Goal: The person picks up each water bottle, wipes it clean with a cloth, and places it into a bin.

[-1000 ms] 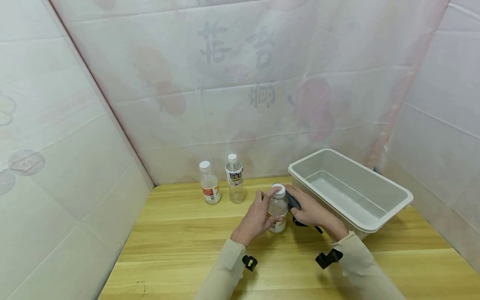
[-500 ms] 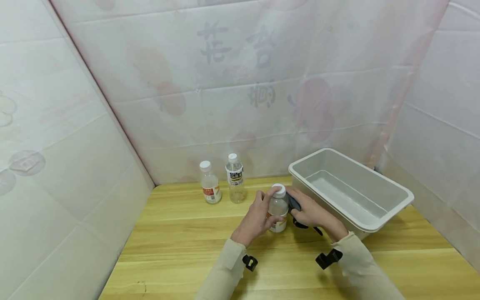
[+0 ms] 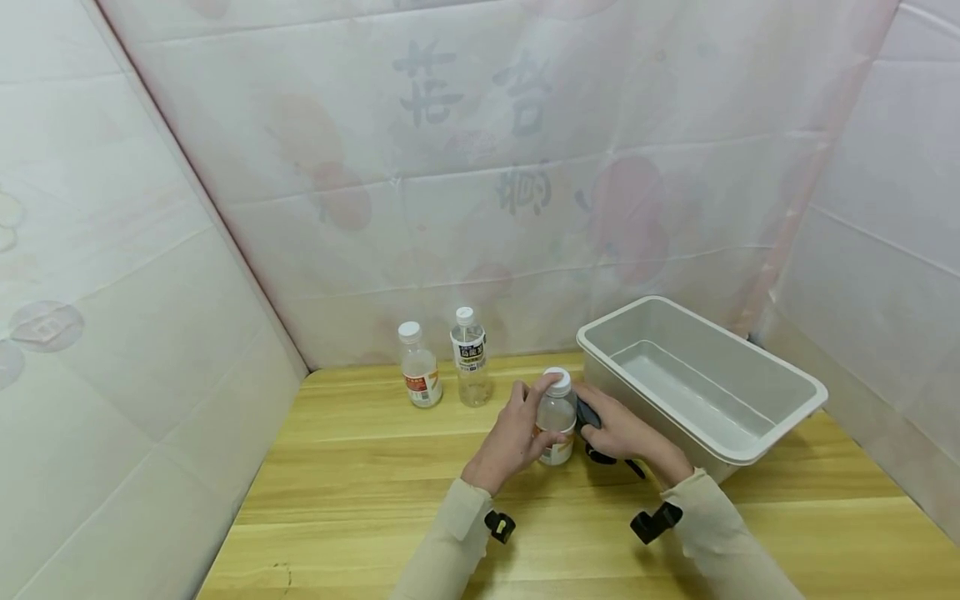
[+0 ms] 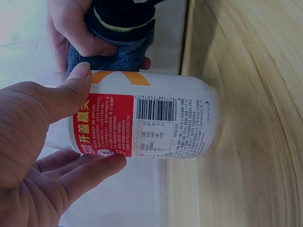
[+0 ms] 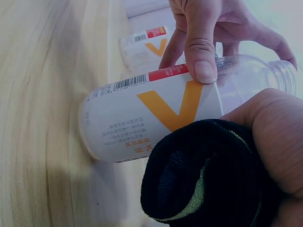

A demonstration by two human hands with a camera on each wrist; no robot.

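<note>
Your left hand [image 3: 512, 433] grips the light, slick, seemingly empty bottle [image 3: 557, 421] mid-label; your right hand [image 3: 626, 429] clutches the soft cloth [image 5: 208, 175] against it.

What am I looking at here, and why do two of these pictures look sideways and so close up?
There is no machine: a person wears three cameras. The wide picture comes from the head and looks down at a wooden table. The two close ones come from the wrists, so they appear tilted.

The left hand grips a small clear bottle with a white cap and a red and white label, standing on the table. The right hand holds a dark cloth against the bottle's side.

Two more bottles, a short bottle and a taller bottle, stand at the back by the wall, and a grey plastic tub sits to the right.
</note>
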